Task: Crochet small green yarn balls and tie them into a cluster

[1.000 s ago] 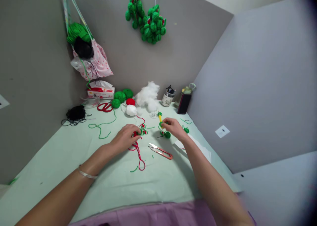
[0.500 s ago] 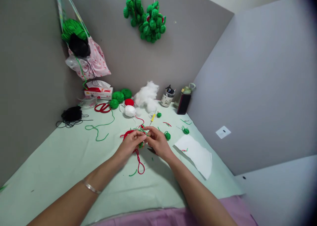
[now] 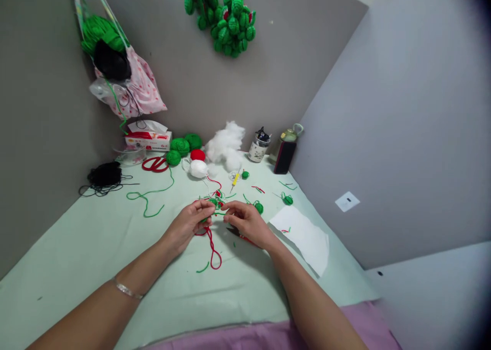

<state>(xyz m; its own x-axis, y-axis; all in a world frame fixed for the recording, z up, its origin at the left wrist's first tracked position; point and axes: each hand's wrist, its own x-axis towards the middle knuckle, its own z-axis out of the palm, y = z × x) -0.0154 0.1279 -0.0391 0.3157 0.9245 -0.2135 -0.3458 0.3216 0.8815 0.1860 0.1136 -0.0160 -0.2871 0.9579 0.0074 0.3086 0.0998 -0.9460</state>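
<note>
My left hand (image 3: 192, 221) is closed on a small green crocheted piece (image 3: 204, 219), mostly hidden by the fingers. A short green yarn strand (image 3: 219, 214) runs from it to my right hand (image 3: 247, 222), whose thumb and forefinger pinch its end. Dark-bladed thread snips (image 3: 245, 237) with a red handle lie partly under my right hand. Just beyond the fingertips sit small green and red crocheted pieces (image 3: 218, 195). A looped red yarn (image 3: 215, 255) trails on the table below my left hand.
White stuffing (image 3: 226, 145), green yarn balls (image 3: 180, 146), a white yarn ball (image 3: 198, 169) and red scissors (image 3: 155, 164) lie along the back. A yellow-handled hook (image 3: 235, 180) lies mid-table. At right are white paper (image 3: 303, 240) and a phone (image 3: 285, 157) leaning on a bottle.
My hands have moved apart, the left one shifting left, and a green strand now spans the gap. The view has shifted slightly.
</note>
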